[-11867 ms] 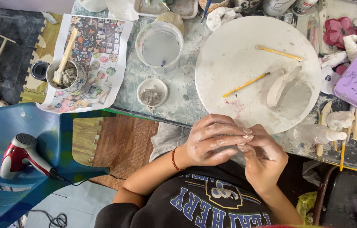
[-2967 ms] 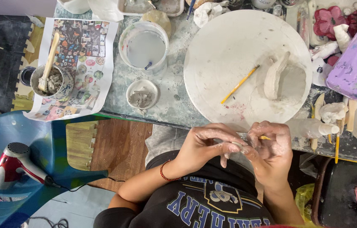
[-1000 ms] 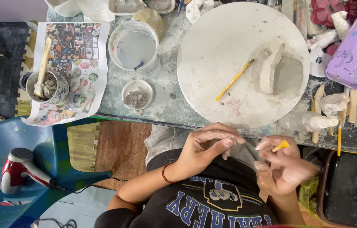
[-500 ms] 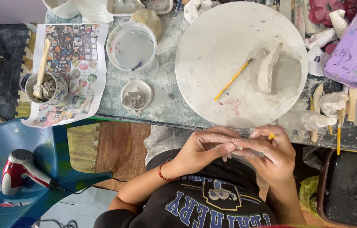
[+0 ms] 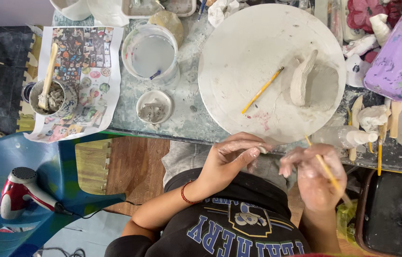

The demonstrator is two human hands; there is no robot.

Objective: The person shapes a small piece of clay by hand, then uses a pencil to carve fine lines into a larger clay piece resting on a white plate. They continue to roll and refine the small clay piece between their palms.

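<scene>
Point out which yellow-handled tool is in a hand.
The thin yellow tool gripped by the right hand; the other yellow tool lies loose on the round white board.

One head-worn camera looks straight down, close above both hands [image 5: 277,166], the round board [image 5: 239,62] just beyond them.

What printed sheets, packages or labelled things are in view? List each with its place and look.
Printed sheet: left on the table, under the cup, a white page of small colourful pictures.
Shirt print: on the person's dark top, blue block letters around a round emblem.
No packages or screens.
</scene>
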